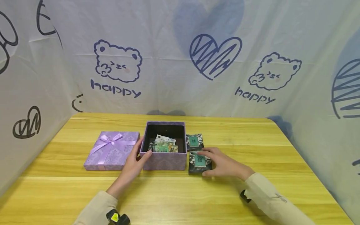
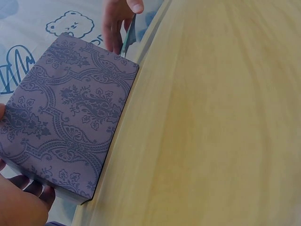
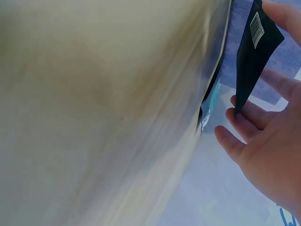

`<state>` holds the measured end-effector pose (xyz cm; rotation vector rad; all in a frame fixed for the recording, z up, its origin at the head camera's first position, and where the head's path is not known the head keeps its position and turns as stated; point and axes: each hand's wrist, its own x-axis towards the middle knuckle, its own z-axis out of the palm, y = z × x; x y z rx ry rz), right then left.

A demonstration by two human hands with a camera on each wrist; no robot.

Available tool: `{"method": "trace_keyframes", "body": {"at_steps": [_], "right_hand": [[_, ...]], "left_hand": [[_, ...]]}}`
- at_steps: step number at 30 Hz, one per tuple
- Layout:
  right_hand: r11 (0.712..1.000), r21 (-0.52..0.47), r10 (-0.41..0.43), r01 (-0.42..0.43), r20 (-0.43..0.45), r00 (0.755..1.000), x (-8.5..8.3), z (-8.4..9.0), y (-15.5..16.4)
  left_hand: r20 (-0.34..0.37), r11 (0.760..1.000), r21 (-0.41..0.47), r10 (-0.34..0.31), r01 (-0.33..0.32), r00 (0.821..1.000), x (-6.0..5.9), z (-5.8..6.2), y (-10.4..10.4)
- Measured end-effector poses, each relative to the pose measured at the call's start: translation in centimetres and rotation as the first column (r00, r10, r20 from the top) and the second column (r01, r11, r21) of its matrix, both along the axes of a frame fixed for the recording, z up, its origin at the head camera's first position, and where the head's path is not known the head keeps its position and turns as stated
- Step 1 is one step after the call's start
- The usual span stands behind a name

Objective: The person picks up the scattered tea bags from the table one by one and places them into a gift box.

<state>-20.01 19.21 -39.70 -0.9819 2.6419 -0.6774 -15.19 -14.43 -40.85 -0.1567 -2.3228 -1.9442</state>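
Observation:
A purple patterned gift box (image 1: 164,162) stands uncovered on the table, its dark inside holding several small printed packets (image 1: 164,147). My left hand (image 1: 134,159) grips the box's left side, thumb at the near rim. In the left wrist view the fingers curl at an edge of the box (image 2: 70,113). Right of the box, my right hand (image 1: 225,164) pinches a dark flowered packet (image 1: 199,168) with a green label. The right wrist view shows that packet's (image 3: 254,56) dark back with a barcode, between thumb and fingers. Behind it lies a similar packet (image 1: 194,141).
The box's purple lid (image 1: 115,153), tied with a ribbon bow, lies on the table to the left of the box. A yellow wood-grain table (image 1: 174,197) carries everything. White cloth (image 1: 163,72) with blue drawings hangs behind and at both sides.

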Motion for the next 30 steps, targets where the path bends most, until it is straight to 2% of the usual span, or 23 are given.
{"method": "trace_keyframes", "body": {"at_steps": [14, 21, 30], "right_hand": [[0.999, -0.034, -0.019, 0.017, -0.049, 0.999, -0.4, 0.9, 0.4], [0.996, -0.086, -0.029, 0.024, -0.058, 0.998, -0.8, 2.0, 0.3], [0.994, -0.103, -0.039, 0.029, -0.089, 0.995, -1.3, 3.1, 0.3]], "left_hand": [[0.001, 1.000, -0.001, -0.002, 0.002, 1.000, 0.0, 0.1, 0.0], [-0.009, 1.000, -0.006, 0.000, 0.000, 1.000, 0.0, 0.1, -0.1], [-0.016, 1.000, -0.005, 0.000, 0.000, 1.000, -0.2, -0.1, -0.1]]}}
